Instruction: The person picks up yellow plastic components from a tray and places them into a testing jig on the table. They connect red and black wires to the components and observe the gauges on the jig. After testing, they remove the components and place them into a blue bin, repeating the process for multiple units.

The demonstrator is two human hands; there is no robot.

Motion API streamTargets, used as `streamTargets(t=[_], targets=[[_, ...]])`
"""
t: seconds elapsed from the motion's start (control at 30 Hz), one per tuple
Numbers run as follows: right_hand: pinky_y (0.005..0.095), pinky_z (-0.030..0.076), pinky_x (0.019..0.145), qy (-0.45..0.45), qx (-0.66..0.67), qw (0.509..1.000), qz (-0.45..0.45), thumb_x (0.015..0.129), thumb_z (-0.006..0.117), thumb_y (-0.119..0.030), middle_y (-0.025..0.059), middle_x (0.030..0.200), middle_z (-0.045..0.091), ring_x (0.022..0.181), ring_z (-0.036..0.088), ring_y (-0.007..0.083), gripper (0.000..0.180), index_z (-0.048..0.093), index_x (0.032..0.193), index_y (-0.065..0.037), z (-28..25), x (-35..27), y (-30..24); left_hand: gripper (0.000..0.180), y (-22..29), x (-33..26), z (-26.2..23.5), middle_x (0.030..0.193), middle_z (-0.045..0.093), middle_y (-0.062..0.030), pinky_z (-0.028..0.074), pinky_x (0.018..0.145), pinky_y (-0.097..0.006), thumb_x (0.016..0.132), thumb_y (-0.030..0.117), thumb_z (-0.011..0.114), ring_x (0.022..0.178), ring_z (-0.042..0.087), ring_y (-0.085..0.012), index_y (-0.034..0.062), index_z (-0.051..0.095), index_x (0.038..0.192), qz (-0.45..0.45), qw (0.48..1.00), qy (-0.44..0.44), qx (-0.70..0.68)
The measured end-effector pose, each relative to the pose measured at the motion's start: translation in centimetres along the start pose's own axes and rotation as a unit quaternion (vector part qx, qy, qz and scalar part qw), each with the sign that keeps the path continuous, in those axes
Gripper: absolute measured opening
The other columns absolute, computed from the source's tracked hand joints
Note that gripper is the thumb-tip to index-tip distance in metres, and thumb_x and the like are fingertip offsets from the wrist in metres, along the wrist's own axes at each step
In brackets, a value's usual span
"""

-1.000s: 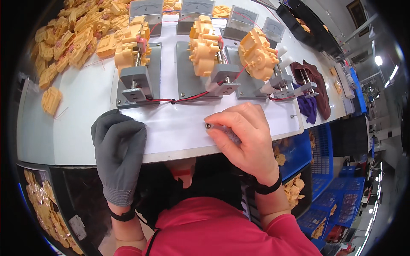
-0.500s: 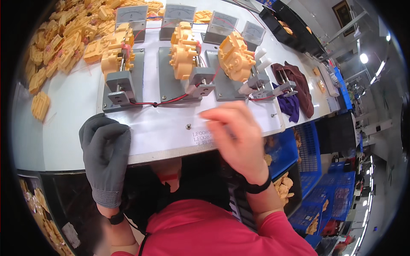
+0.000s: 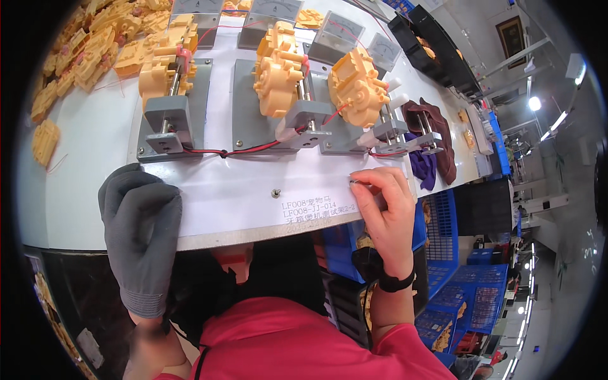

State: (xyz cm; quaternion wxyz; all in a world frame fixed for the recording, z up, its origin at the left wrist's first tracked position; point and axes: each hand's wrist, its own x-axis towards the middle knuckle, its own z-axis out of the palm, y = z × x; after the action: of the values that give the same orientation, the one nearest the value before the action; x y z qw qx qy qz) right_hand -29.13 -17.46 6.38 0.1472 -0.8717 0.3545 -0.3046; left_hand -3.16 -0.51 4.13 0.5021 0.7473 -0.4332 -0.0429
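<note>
My right hand (image 3: 389, 212), bare, has its thumb and forefinger pinched on a small metal toggle switch (image 3: 353, 182) in the white board near the bench's front edge. Another toggle switch (image 3: 275, 193) stands free to its left. My left hand (image 3: 140, 234), in a grey glove, rests at the front edge with its fingers curled together; anything in them is hidden. Beyond the hands, yellow plastic gear housings sit on grey metal fixtures: a left one (image 3: 166, 73), a middle one (image 3: 277, 73) and a right one (image 3: 358, 88).
Grey dial meters (image 3: 273, 12) stand behind the fixtures. Loose yellow housings (image 3: 88, 50) are heaped at the far left. A red-and-black cable (image 3: 253, 147) runs along the fixtures' front. Brown cloth (image 3: 445, 149) and purple cloth (image 3: 423, 166) lie right. Blue crates (image 3: 487, 288) stand below the bench.
My right hand has moved right and its fingertips have come onto the toggle switch. The left hand remains curled at the bench edge. The view has shifted slightly.
</note>
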Motion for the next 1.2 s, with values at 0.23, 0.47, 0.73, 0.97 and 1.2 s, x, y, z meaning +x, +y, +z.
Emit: streamTargets(t=[0.23, 0.47, 0.73, 0.97, 1.2], targets=[[0.0273, 0.047, 0.071, 0.003, -0.015, 1.000, -0.018, 0.086, 0.071, -0.002, 0.0071, 0.094, 0.062, 0.079, 0.057, 0.0154, 0.016, 0.068, 0.101, -0.003, 0.2, -0.1, 0.5, 0.016, 0.2, 0.0, 0.0, 0.102, 0.059, -0.0094, 0.042, 0.096, -0.038, 0.076, -0.002, 0.071, 0.110, 0.052, -0.0273, 0.0026, 0.067, 0.091, -0.014, 1.000, 0.001, -0.013], [0.0310, 0.049, 0.076, 0.049, 0.001, 0.999, -0.018, 0.084, 0.073, -0.004, 0.0088, 0.097, 0.064, 0.086, 0.059, 0.0211, 0.021, 0.069, 0.106, -0.004, -0.2, 0.3, -0.6, 0.016, 0.1, 0.0, -0.2, 0.101, 0.059, -0.0093, 0.041, 0.097, -0.039, 0.075, -0.001, 0.071, 0.111, 0.052, -0.0280, 0.0036, 0.068, 0.090, -0.004, 1.000, -0.004, -0.005], [0.0324, 0.049, 0.078, 0.039, -0.009, 0.999, 0.002, 0.087, 0.070, -0.004, 0.0093, 0.095, 0.065, 0.086, 0.059, 0.0228, 0.016, 0.069, 0.102, -0.004, 0.5, 0.6, 0.0, 0.016, 0.0, 0.1, -0.2, 0.100, 0.059, -0.0100, 0.041, 0.095, -0.039, 0.076, -0.001, 0.070, 0.109, 0.051, -0.0288, 0.0028, 0.067, 0.091, 0.007, 1.000, -0.011, 0.014], [0.0358, 0.045, 0.076, 0.060, 0.004, 0.998, -0.020, 0.085, 0.071, -0.005, 0.0083, 0.088, 0.066, 0.081, 0.058, 0.0255, 0.012, 0.069, 0.096, -0.005, 1.0, 0.6, 0.4, 0.016, 0.7, 0.2, -0.1, 0.104, 0.055, -0.0118, 0.040, 0.095, -0.037, 0.077, -0.004, 0.068, 0.106, 0.051, -0.0286, -0.0001, 0.063, 0.091, -0.020, 0.999, -0.010, 0.032], [0.0324, 0.046, 0.073, 0.058, -0.013, 0.995, -0.074, 0.087, 0.067, -0.003, 0.0064, 0.087, 0.068, 0.080, 0.058, 0.0233, 0.008, 0.069, 0.094, -0.004, 0.9, 0.7, 0.9, 0.012, 0.2, -0.1, -0.9, 0.116, 0.051, -0.0138, 0.034, 0.102, -0.033, 0.088, 0.000, 0.058, 0.111, 0.048, -0.0280, -0.0036, 0.056, 0.099, -0.046, 0.995, -0.072, 0.054]])
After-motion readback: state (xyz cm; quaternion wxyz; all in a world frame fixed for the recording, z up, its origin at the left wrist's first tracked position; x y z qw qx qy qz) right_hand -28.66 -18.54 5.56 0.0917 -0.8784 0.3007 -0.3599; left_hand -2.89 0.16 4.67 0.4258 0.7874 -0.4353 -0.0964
